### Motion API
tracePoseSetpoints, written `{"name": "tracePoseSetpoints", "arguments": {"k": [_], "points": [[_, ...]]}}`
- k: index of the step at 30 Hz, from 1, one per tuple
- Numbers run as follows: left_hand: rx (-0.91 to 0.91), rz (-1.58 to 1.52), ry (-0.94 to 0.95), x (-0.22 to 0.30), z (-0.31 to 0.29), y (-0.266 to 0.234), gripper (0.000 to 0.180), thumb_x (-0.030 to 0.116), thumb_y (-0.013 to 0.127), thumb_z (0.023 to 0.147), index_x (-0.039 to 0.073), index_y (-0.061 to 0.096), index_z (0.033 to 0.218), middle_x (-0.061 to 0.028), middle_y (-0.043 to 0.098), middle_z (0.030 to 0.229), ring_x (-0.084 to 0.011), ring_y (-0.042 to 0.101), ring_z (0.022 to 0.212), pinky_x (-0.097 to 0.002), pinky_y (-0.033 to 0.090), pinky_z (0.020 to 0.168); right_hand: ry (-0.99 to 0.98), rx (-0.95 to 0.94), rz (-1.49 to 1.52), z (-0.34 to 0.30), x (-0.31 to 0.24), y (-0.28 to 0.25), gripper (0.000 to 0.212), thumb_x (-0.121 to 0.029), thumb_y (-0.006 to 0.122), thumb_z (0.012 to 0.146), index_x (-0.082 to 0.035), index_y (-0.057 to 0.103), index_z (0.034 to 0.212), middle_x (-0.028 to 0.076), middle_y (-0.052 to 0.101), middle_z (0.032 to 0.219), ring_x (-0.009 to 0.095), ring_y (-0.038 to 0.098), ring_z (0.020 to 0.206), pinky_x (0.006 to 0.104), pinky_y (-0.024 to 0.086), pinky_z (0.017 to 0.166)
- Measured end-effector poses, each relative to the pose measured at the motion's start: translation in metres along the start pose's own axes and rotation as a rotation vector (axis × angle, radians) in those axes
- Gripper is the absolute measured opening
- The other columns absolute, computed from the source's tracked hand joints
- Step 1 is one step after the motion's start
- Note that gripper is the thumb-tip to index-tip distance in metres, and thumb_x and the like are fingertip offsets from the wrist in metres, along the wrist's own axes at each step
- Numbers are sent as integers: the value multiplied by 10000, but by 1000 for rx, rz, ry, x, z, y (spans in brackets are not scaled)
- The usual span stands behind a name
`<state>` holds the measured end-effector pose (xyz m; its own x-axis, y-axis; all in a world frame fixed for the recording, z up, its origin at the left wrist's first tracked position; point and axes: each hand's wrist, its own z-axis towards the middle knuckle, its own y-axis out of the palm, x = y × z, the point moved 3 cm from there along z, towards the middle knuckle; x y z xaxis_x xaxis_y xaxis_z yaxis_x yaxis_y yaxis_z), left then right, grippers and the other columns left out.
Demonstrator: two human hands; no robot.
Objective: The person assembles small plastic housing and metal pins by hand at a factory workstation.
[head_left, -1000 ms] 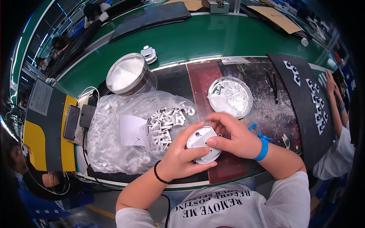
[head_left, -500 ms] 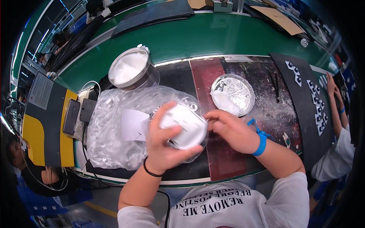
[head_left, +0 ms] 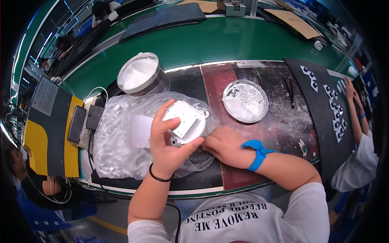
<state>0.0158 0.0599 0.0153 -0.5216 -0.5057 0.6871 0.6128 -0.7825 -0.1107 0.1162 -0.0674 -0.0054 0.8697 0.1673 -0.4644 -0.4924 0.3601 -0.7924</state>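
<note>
White plastic housing, head view: probably light and stiff, perhaps slippery on its smooth face; I judge the rim best for taking hold.
Left hand: clamped around the housing, which is at one o'clock from the palm.
Right hand: fingers curled, housing at ten o'clock; whether it grips something, I cannot tell.

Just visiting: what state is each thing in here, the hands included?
White housing: held up, raised plate showing.
Left hand: gripping the white housing.
Right hand: fingers curled near the left thumb; grip unclear.
Plastic bag: crumpled.
Shallow dish: uncovered, white wad inside.
Round tub: white material inside; lid unclear.
Blue wristband: worn, tied.
</note>
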Motion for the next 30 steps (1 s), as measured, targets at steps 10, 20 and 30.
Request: {"name": "tracePoseSetpoints", "arguments": {"k": [10,20,30], "points": [[-77,40,-53,-1,-1,4,624,74,817,564,104,435,1056,-252,348,1300,-288,511,1087,-356,475,852,244,-181,-98,-22,14,-39,112,-140,621,752,-72,561,817,120,569,729,318,554,745,413,432,658],[-82,29,-72,-6,-3,6,629,125,827,563,118,440,1058,-264,363,1289,-308,513,1078,-374,451,872,245,337,-124,-31,74,-95,99,-125,610,774,-60,605,848,90,595,804,282,535,808,368,420,726],[-91,21,-74,-7,-5,5,625,133,820,578,129,438,1073,-273,352,1296,-324,516,1075,-382,449,872,414,94,-352,-37,83,-88,83,-124,622,740,-115,659,814,18,617,816,219,522,889,347,338,785]]}}
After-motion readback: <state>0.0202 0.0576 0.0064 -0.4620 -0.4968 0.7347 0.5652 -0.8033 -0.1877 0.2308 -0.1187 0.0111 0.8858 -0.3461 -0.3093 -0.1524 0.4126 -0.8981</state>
